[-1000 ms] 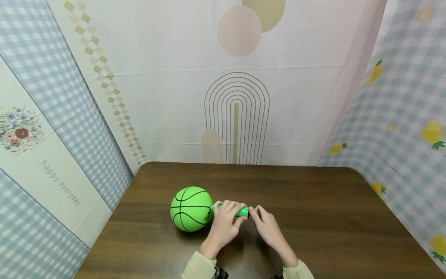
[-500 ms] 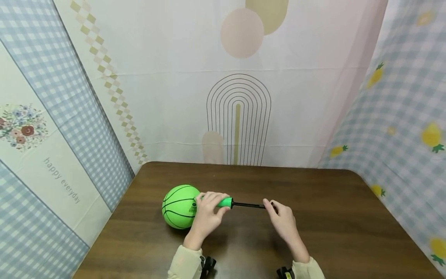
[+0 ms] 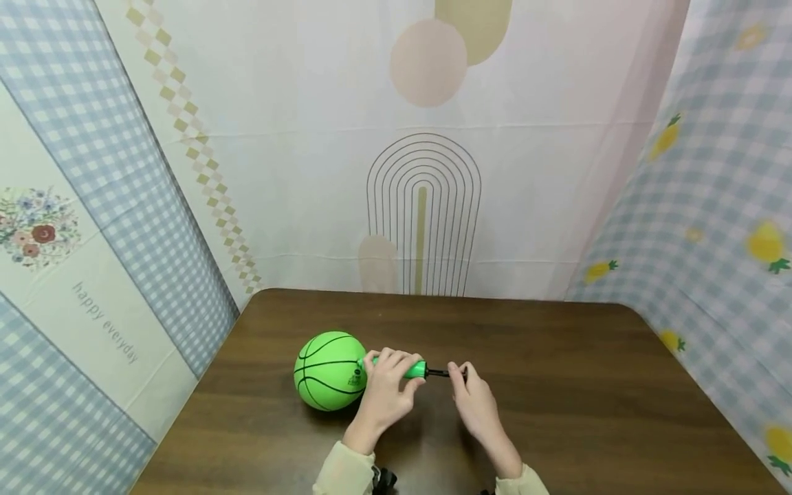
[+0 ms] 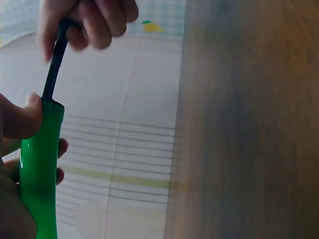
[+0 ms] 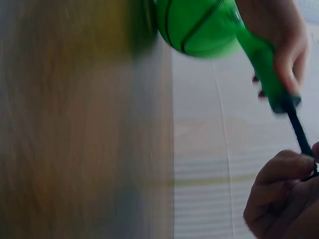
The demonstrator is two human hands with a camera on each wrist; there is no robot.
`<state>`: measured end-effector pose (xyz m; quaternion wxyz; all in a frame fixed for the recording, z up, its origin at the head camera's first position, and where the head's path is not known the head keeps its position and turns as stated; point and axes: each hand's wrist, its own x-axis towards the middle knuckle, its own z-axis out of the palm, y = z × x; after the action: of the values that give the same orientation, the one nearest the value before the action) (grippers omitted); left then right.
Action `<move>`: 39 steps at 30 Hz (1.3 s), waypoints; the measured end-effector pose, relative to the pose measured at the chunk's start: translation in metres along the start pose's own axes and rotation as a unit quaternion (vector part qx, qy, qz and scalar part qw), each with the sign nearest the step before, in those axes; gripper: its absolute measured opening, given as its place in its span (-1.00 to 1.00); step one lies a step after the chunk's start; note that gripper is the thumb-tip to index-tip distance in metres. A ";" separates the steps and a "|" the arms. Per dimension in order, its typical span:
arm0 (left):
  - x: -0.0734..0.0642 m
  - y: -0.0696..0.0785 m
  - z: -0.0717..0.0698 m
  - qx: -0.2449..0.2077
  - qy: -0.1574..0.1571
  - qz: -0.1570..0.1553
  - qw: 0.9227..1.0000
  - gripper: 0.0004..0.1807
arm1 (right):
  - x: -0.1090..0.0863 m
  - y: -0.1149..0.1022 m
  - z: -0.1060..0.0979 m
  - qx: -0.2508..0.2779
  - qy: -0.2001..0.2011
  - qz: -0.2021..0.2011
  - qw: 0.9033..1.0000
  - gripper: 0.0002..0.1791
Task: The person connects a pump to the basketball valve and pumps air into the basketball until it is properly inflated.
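Observation:
A green ball with black basketball lines (image 3: 329,375) sits on the brown table, left of both hands. The green barrel of a hand pump (image 4: 42,164) points at the ball's right side, its tip end reaching the ball in the head view. Around that barrel curl the fingers of my left hand (image 3: 386,392), thumb near the barrel's right end. My right hand (image 3: 476,405) pinches the black handle at the end of the pump's rod (image 5: 299,129). A short length of rod shows between barrel and handle. My fingers hide part of the handle.
The brown wooden table (image 3: 557,371) extends beyond the hands on every side. A white patterned cloth (image 3: 297,192) hangs behind it. Blue checked cloth (image 3: 711,227) with pineapples hangs at the right, and more checked cloth at the left.
The rod was pushed in a second ago, then pulled far out to the right by my right hand. Now it is partly back in, and ball and left hand have shifted slightly right.

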<state>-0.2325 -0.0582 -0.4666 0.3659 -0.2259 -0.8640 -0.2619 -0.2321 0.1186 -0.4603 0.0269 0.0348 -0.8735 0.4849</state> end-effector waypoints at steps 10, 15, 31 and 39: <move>-0.002 0.014 0.015 0.000 0.007 0.022 1.000 -0.69 | -0.009 -0.008 0.016 -0.086 0.017 -0.008 0.996 -0.56; -0.002 0.014 0.014 -0.015 0.000 0.010 1.000 -0.69 | -0.008 -0.007 0.012 -0.064 -0.008 -0.004 0.998 -0.53; 0.005 -0.012 -0.010 -0.043 0.005 -0.027 0.999 -0.63 | 0.006 0.005 -0.041 -0.092 0.042 0.002 0.995 -0.42; -0.001 -0.010 -0.009 -0.043 0.009 -0.026 0.999 -0.65 | 0.007 0.012 -0.044 -0.083 0.057 -0.001 0.995 -0.42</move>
<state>-0.2333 -0.0711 -0.4646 0.3563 -0.2166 -0.8543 -0.3104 -0.2397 0.1622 -0.4462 0.0801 0.0051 -0.9078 0.4117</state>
